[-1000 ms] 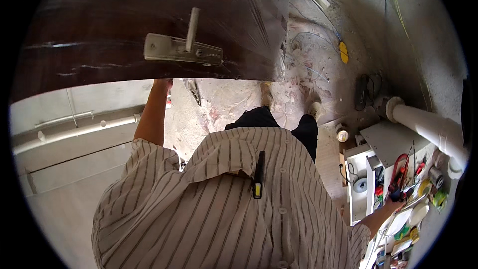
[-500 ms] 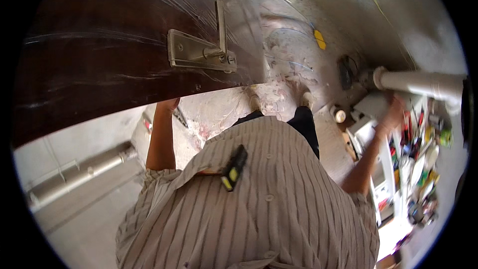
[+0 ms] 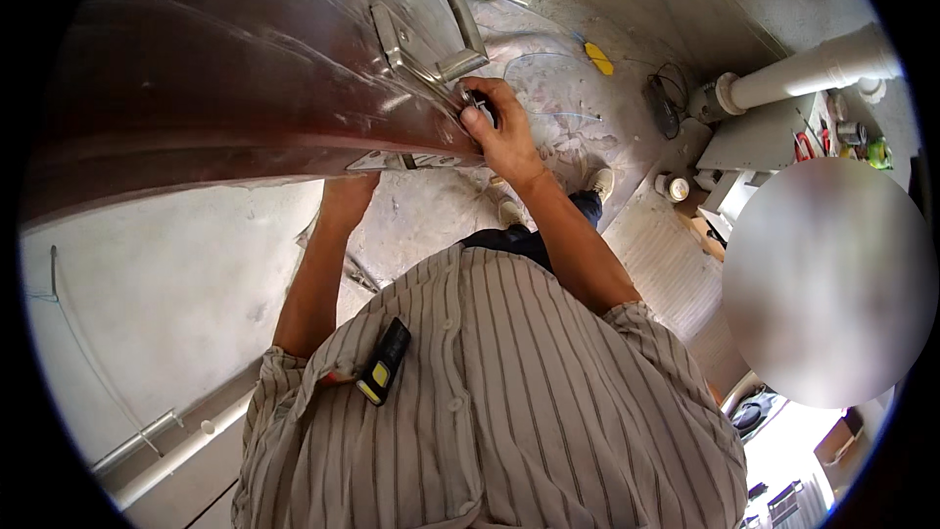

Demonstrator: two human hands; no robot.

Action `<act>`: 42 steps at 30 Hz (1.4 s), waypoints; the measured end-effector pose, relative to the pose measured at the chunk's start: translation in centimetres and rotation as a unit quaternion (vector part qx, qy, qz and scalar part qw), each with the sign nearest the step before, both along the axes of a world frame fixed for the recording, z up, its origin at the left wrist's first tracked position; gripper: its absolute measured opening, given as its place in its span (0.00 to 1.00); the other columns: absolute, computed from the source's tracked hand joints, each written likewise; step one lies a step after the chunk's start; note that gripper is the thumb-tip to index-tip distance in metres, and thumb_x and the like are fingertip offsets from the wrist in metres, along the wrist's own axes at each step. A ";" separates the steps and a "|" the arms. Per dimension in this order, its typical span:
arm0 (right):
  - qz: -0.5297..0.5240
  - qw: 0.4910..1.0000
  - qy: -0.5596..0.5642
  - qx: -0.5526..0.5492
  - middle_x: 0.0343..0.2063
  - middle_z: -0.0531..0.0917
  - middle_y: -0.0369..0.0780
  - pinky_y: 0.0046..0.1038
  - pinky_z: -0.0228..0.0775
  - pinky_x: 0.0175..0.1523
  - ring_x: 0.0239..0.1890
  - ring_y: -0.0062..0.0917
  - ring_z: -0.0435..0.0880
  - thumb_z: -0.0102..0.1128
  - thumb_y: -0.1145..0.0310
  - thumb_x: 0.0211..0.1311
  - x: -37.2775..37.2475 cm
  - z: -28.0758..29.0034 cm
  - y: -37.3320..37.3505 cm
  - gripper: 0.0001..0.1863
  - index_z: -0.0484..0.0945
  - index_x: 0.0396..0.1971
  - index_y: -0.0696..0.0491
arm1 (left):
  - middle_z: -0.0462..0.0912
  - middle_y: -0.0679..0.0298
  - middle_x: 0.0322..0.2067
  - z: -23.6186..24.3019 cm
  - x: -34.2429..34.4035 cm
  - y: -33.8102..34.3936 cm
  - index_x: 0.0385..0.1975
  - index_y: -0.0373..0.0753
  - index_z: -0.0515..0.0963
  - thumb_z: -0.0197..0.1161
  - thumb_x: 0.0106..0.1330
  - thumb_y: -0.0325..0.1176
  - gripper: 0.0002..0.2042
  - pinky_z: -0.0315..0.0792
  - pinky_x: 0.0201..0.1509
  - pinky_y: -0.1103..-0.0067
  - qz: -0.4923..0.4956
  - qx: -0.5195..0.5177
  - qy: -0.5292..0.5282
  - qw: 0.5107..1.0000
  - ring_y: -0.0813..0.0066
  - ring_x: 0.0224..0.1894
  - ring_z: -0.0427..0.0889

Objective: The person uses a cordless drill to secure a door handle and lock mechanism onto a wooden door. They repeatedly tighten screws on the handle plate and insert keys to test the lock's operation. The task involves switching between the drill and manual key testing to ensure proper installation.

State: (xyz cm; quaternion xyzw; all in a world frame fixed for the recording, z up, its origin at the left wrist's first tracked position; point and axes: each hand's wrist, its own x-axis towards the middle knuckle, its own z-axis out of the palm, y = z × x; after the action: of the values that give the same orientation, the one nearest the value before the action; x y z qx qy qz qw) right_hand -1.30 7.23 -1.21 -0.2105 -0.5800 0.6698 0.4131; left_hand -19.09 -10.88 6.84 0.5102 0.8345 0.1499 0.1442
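A dark brown door fills the upper left, its edge toward me. It carries a metal lever handle on a long metal plate. My right hand is at the lower end of that plate, thumb and fingers pinched on a small dark piece at the lock. My left hand reaches up behind the door's edge beside the metal faceplate. Its fingers are hidden by the door.
A black and yellow tool is clipped to my striped shirt. A white pipe runs at the upper right above a grey shelf with small tools. A yellow scrap, a black cable and a small white can lie on the stained floor.
My right hand has come from the shelf at the right to the lock under the handle. The door and handle now sit closer and more to the right in view.
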 end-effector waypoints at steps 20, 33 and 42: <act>-0.003 0.957 -0.050 -0.285 0.51 0.76 0.43 0.29 0.62 0.60 0.54 0.31 0.73 0.50 0.37 0.63 -1.3 10.8 -0.4 0.38 0.71 0.56 0.57 | 0.83 0.67 0.31 5.2 0.9 2.7 0.36 0.36 0.83 0.57 0.64 0.41 0.15 0.60 0.26 0.81 0.129 0.067 -0.485 0.862 0.81 0.22 0.68; 0.077 0.972 -0.184 0.125 0.54 0.73 0.36 0.40 0.62 0.62 0.57 0.32 0.70 0.44 0.44 0.69 1.5 -0.7 5.2 0.25 0.68 0.57 0.44 | 0.83 0.66 0.34 2.0 -1.6 2.0 0.34 0.36 0.84 0.60 0.64 0.47 0.18 0.68 0.37 0.75 0.101 0.094 -0.497 0.857 0.77 0.35 0.75; 0.086 0.929 0.024 -0.359 0.55 0.72 0.39 0.42 0.58 0.65 0.57 0.35 0.70 0.45 0.50 0.70 0.9 5.3 2.6 0.22 0.68 0.56 0.47 | 0.81 0.70 0.26 0.7 -3.5 2.1 0.34 0.41 0.84 0.61 0.64 0.45 0.14 0.53 0.24 0.78 0.100 0.057 -0.571 0.813 0.84 0.23 0.60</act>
State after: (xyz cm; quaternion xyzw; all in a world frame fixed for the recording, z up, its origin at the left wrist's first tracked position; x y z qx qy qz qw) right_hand -0.44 9.81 4.08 -0.2775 -0.3064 0.8713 0.2644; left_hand -22.57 -8.82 7.51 0.2543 0.6383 0.4752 0.5497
